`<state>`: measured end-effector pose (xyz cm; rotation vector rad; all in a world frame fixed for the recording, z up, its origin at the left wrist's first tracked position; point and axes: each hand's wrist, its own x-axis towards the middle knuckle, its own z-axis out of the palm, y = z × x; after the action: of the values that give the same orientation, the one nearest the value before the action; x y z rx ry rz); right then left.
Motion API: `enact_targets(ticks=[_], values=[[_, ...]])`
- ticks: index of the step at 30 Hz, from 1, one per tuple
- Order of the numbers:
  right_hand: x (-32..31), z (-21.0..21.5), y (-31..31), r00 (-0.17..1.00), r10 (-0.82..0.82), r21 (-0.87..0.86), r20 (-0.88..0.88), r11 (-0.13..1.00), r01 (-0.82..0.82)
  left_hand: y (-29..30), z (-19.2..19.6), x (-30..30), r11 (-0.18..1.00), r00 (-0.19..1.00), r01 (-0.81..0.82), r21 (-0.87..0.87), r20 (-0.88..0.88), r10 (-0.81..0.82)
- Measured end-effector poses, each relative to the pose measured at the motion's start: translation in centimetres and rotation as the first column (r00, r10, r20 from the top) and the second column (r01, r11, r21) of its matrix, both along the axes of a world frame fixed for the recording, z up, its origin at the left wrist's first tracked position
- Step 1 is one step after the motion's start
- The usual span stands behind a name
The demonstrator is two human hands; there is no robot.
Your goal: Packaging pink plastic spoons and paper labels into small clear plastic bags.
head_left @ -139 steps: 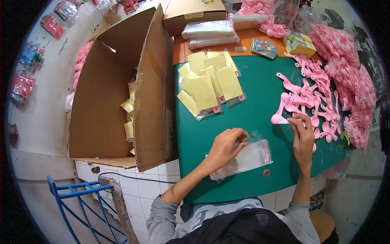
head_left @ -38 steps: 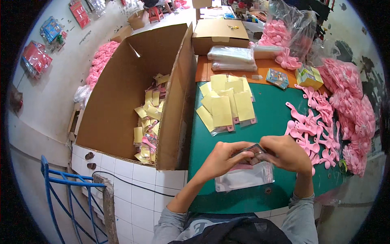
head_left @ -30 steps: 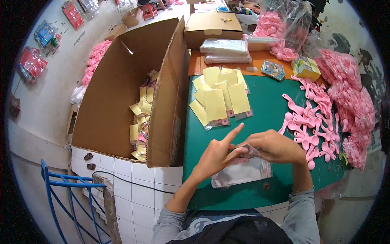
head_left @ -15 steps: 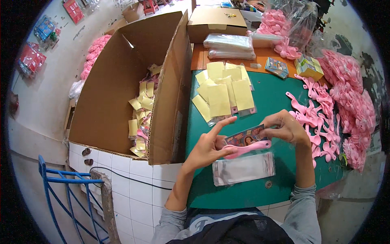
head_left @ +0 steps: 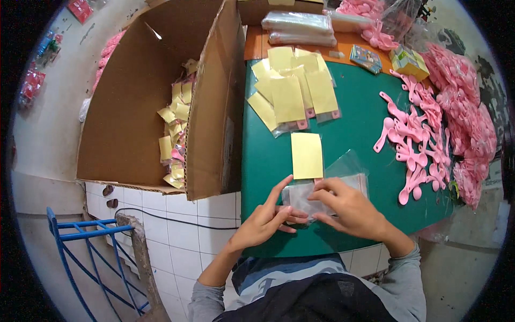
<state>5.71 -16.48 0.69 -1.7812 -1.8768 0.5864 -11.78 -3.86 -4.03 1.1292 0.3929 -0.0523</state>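
A stack of clear plastic bags point(head_left: 351, 185) lies on the green table right in front of me. My left hand point(head_left: 272, 214) rests at the stack's left end, fingers stretched and index finger pointing away from me. Over the middle of the bags is my right hand point(head_left: 348, 209), its fingers bent but thumb and fingertips apart, touching the plastic. One corner of thin film sticks up beyond the stack. Just past my fingers a card lies with its yellow back point(head_left: 307, 155) up. A bit of pink spoon point(head_left: 318, 181) shows at the card's lower edge; the remainder is hidden.
Several bagged yellow-backed cards point(head_left: 289, 99) lie farther back. Loose pink spoons point(head_left: 410, 150) spread on the right beside bulging bags of spoons point(head_left: 466, 123). Picture cards point(head_left: 366, 58) and a yellow box point(head_left: 409, 61) stand behind. Left of the table is a tall open carton point(head_left: 214, 107).
The card and pink spoon have left my hands and lie on the table, yellow side up. Both hands have come down onto the plastic bags. The view has tilted lower.
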Motion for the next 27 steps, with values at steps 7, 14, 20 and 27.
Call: enact_targets(ticks=[7,14,20,27], values=[[-2.0,-2.7,0.2,0.996,-0.026,-0.044,-0.08,0.999,0.022,-1.1,-1.1,-0.9,0.989,0.999,-0.036,0.146,0.031,0.031],[-1.6,-2.3,0.4,0.958,-0.075,-0.191,-0.275,0.981,0.022,-1.4,-0.1,-1.0,0.876,1.0,0.016,0.483,-0.015,-0.009],[-2.1,-1.9,0.3,0.979,0.035,-0.123,-0.203,0.99,-0.061,-1.0,0.5,0.2,0.912,0.998,-0.055,0.406,0.01,0.056],[-1.5,-1.2,-0.4,0.959,0.181,-0.007,-0.218,0.982,-0.187,-1.5,0.1,1.8,0.909,0.988,-0.103,0.403,-0.065,0.141]])
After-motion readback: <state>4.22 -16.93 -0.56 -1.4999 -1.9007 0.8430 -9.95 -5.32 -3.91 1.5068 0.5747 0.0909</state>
